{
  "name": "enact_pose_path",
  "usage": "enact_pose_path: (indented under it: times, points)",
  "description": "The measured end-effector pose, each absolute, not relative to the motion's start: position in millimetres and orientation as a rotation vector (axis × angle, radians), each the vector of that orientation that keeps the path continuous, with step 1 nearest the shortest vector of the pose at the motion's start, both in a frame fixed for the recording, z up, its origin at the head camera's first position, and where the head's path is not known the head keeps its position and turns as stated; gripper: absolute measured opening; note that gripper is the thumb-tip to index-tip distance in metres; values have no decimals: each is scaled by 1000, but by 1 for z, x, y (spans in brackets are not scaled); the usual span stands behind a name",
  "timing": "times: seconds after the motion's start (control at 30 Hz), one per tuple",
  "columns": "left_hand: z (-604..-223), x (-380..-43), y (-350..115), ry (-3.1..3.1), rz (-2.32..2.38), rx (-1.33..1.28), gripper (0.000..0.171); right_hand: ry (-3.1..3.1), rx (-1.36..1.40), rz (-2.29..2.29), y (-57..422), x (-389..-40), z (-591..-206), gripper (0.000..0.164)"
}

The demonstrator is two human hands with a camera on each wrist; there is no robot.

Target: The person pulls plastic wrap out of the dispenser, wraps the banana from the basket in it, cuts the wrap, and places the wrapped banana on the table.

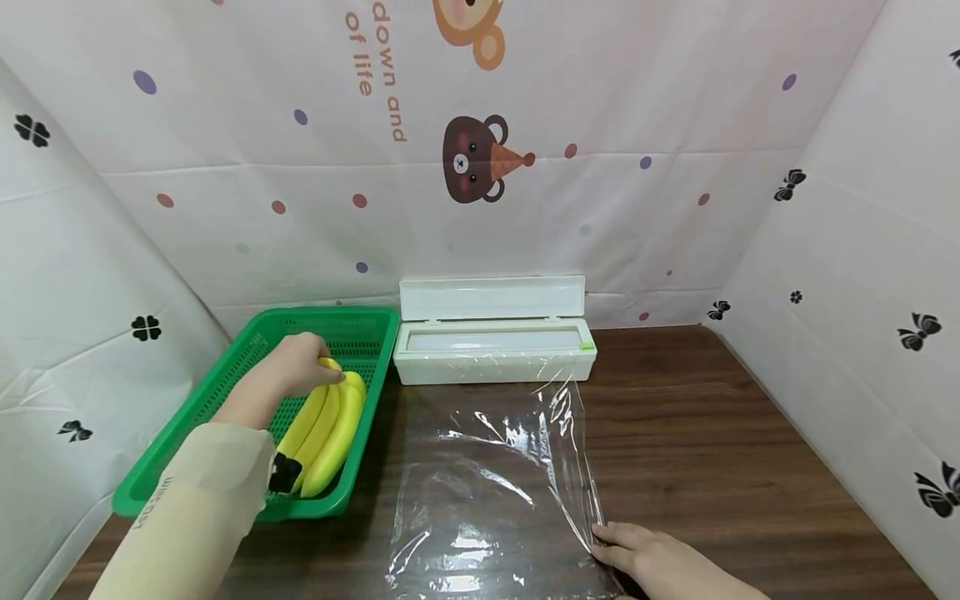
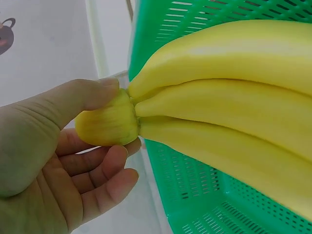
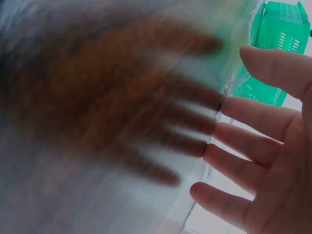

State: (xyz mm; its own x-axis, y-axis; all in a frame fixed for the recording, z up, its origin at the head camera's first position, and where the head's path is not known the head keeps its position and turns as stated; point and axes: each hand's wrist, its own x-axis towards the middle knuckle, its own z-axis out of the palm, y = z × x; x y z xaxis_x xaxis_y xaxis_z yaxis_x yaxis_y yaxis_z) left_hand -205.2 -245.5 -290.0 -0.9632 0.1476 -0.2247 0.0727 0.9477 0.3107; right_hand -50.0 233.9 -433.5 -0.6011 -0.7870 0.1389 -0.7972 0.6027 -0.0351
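Note:
In the head view my left hand (image 1: pixel 298 364) is at the upper end of a bunch of yellow bananas (image 1: pixel 343 437). The left wrist view shows its thumb and fingers pinching the thick stem end (image 2: pixel 109 122). The bananas lie inside a green plastic basket (image 1: pixel 322 312). A sheet of clear cling film (image 1: pixel 487 508) lies wrinkled across the table, coming from a white film dispenser (image 1: pixel 495 369) with its lid raised. My right hand (image 1: pixel 660 560) has its straight fingers at the film's right edge; in the right wrist view their tips touch the shiny surface.
The dark wooden table (image 1: pixel 720 450) extends to the right of the film. A white printed sheet (image 1: pixel 637 242) stands behind as a wall, with side sheets at left and right. A black object (image 1: pixel 284 473) lies by the bananas' lower ends.

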Motion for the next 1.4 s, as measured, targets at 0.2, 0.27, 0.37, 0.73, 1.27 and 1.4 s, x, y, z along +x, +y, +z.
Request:
enact_pose_path:
  times: [0.2, 0.27, 0.37, 0.73, 1.27, 1.4]
  points:
    - [-282, -201, -247, 2869, 422, 183, 28, -2757, 1352, 167, 233, -50, -432, 56]
    - [-280, -200, -249, 2884, 406, 189, 33, -2752, 1351, 170, 232, -50, -432, 51]
    - [-278, -200, -253, 2899, 386, 199, 41, -2754, 1348, 166, 232, -50, -432, 52]
    - [-268, -197, -255, 2949, 376, 239, 47, -2749, 1325, 156, 233, -47, -432, 64]
    - [-254, -194, -257, 3022, 331, 223, 47, -2758, 1330, 179, 235, -48, -433, 66]
    - [-248, -192, -255, 3032, 348, 198, 44, -2774, 1328, 185, 235, -48, -433, 66]
